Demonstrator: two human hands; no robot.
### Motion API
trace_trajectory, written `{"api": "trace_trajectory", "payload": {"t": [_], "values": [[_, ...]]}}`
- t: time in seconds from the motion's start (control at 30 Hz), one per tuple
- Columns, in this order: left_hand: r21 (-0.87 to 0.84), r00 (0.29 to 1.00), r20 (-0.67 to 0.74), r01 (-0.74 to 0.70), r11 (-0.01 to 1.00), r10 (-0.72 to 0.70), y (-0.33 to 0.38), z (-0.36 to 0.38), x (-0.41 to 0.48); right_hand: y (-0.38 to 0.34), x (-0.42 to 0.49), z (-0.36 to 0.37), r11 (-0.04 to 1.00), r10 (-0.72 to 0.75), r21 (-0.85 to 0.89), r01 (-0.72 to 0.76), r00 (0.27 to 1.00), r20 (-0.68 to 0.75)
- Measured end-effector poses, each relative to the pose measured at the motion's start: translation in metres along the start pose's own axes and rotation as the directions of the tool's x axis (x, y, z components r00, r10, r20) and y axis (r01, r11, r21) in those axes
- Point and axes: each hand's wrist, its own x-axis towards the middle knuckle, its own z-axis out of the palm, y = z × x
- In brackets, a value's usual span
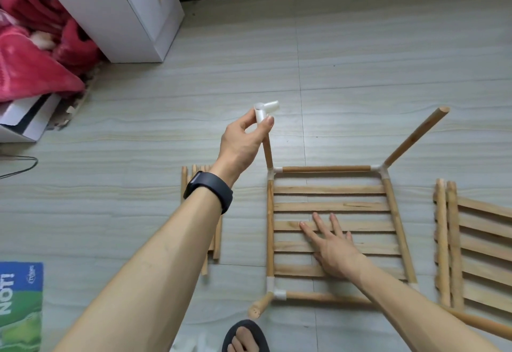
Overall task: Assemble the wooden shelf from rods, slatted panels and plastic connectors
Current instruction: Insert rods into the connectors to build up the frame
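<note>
Grey wood-grain floor tiles, with everything laid out flat on them. Roughly in the middle is the shelf frame: a slatted panel boxed in by rods, with white corner connectors at the three corners I can see.

The left hand is up at the frame's 11 o'clock corner. Its thumb and fingertips pinch a white connector right at the top of the upright rod standing there. The thumb covers the joint, so I can't tell if it's seated on the rod.

The right hand lies flat with its fingers straight and spread, pressing on the slats mid-panel and gripping nothing.

Another rod sticks up from the 1 o'clock corner. A short one pokes out of the 7 o'clock corner toward the camera.

At 9 o'clock of the frame is a bundle of spare rods, partly under the left forearm, which wears a dark wristband. At 3 o'clock are more spare panels.

Further out:
- a sandalled foot at 6
- a white cabinet at 11
- pink fabric at 10
- a blue-green packet at 8
</note>
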Motion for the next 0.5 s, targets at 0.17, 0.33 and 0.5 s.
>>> {"api": "trace_trajectory", "payload": {"t": [0.17, 0.33, 0.5], "values": [[0.055, 0.999, 0.035, -0.005, 0.998, 0.003, 0.002, -0.002, 0.004, -0.001, -0.003, -0.009, 1.000, -0.009, -0.018, 0.009, 1.000, 0.004], [0.103, 0.998, 0.062, -0.014, 0.995, 0.008, 0.002, -0.003, 0.006, -0.004, -0.011, -0.015, 0.999, -0.016, -0.034, 0.017, 1.000, 0.009], [0.155, 0.996, 0.080, -0.046, 0.987, 0.034, 0.003, -0.004, 0.010, -0.006, -0.013, -0.018, 0.999, -0.006, -0.040, 0.006, 1.000, 0.015]]}}
